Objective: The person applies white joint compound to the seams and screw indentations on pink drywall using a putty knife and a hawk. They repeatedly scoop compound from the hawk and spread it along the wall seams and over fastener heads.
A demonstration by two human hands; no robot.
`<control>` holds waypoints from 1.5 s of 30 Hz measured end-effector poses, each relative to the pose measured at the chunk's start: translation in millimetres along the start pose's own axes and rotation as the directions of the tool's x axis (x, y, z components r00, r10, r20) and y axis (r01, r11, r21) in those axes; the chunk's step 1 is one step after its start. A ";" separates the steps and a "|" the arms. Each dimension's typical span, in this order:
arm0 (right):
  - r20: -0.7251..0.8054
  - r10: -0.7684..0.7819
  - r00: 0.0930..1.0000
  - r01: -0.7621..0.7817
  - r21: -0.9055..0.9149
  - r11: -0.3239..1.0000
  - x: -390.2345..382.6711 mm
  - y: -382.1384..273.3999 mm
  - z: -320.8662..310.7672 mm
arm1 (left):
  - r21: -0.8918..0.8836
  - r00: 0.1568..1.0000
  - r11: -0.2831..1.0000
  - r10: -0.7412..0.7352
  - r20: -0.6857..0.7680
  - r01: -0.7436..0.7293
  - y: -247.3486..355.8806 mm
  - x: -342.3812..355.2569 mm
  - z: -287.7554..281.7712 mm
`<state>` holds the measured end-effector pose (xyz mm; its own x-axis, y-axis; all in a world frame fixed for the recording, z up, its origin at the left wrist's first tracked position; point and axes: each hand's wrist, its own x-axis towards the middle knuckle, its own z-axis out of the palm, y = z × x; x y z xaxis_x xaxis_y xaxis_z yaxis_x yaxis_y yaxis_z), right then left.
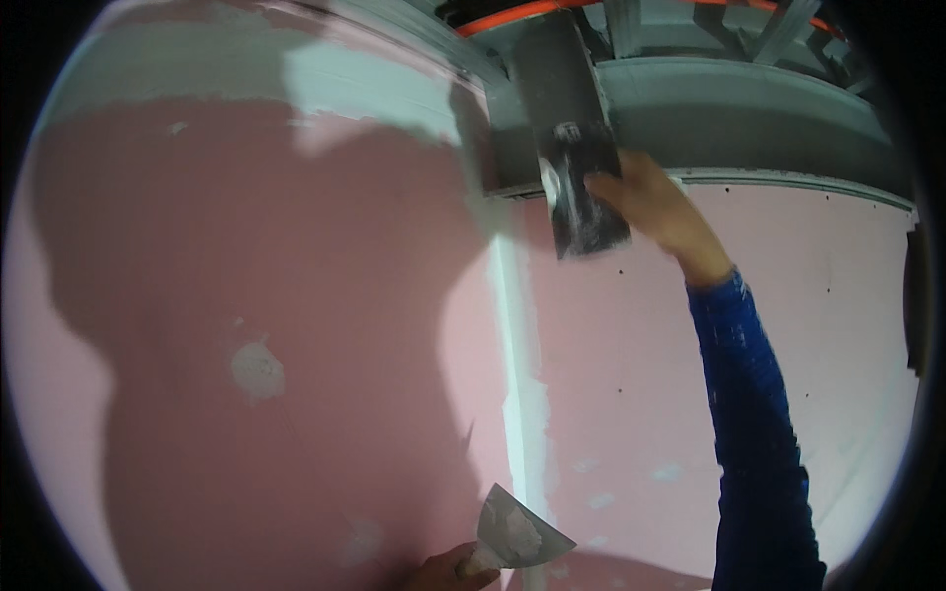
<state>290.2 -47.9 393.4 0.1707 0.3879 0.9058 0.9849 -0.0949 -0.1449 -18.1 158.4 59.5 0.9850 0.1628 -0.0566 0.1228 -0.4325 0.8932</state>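
Raised at the upper middle, my right hand is closed round the edge of a long, dark, rectangular trowel. Pale smears mark the trowel's face, and how its handle sits is hidden. It lies close to the top of the inside corner, by the grey overhead frame. My left hand shows at the lower edge, gripping the handle of a putty knife. Off-white compound clings to the knife's wide metal blade, which is tilted in front of the corner. A pale strip of joint compound runs down that corner.
Pink plasterboard walls meet at the corner, with a broad compound band at the upper left. A round filled patch marks the left wall. Metal framing and an orange line run overhead. Large shadows cover the left wall.
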 end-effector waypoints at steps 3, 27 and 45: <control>-0.052 0.025 0.998 -0.036 -0.224 0.974 118.3 13.0 7.7 | 0.231 0.999 0.972 -0.028 -0.040 0.036 5.3 1.2 -4.9; -0.061 0.319 0.946 -0.322 -0.052 0.945 223.2 24.6 110.7 | 0.117 0.998 0.991 -0.060 -0.012 0.061 -6.9 10.7 -10.2; -0.126 0.295 0.947 -0.311 -0.133 0.941 229.8 94.7 101.3 | 0.203 1.000 0.979 -0.011 -0.025 0.016 -1.5 22.2 -17.1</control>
<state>425.7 125.2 547.5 0.4483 0.2237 0.8654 0.8699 -0.3317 -0.3649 1.5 177.9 64.5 0.9803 0.1895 -0.0550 0.1601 -0.6012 0.7829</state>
